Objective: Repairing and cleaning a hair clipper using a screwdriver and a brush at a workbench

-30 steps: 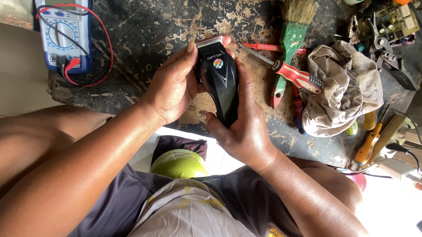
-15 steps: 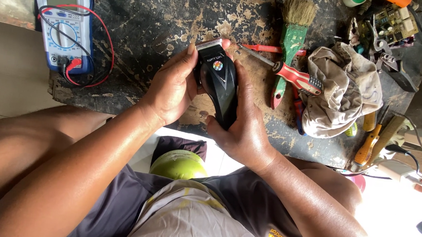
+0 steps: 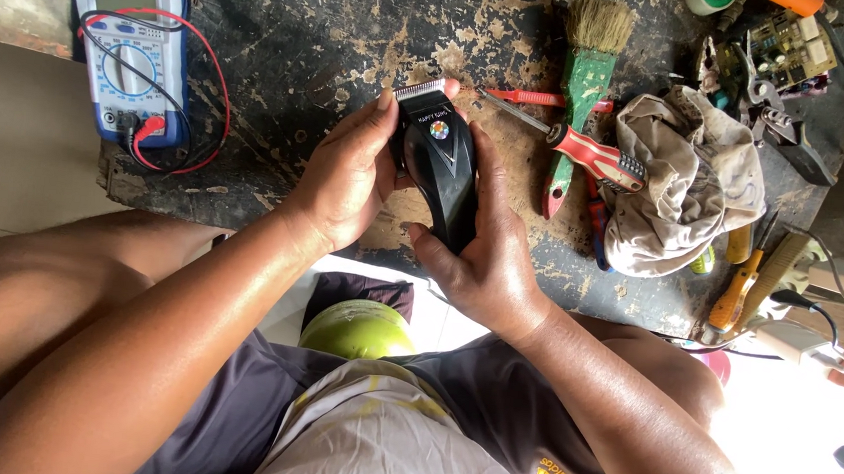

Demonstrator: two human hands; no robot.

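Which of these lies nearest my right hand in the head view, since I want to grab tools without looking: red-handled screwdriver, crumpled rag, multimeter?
Measured from the right hand:
1. Red-handled screwdriver, just to its right on the bench.
2. Crumpled rag, further right, past the screwdriver.
3. Multimeter, far left corner, beyond the left hand.
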